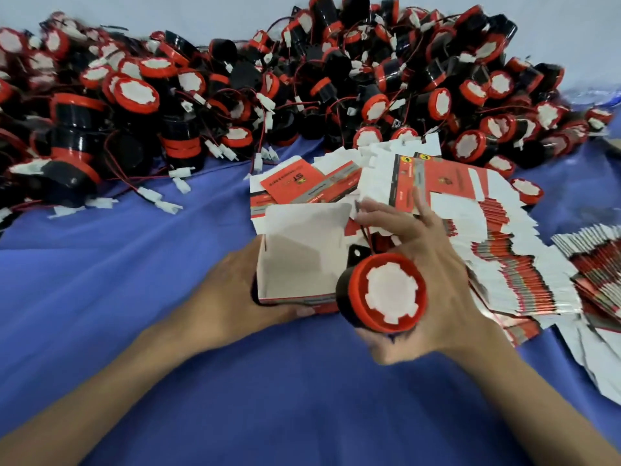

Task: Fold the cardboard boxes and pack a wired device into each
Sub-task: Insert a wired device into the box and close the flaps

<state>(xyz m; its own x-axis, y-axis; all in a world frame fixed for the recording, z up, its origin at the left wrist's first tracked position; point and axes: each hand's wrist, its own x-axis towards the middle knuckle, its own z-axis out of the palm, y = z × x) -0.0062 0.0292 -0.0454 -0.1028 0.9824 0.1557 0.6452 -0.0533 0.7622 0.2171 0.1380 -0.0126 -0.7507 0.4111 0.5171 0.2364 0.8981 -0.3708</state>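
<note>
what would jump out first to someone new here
A huge heap of round black-and-red wired devices sprawls across the back of the blue cloth. At centre, the left hand holds an open white-lined cardboard box while the right hand grips one black device with a red rim beside it. Fanned flat red-and-white box blanks lie to the right.

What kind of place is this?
Probably a hand-packing bench in a workshop: a heap of round black-and-red wired devices, stacks of flat red-and-white cardboard boxes, and a blue cloth underneath.
</note>
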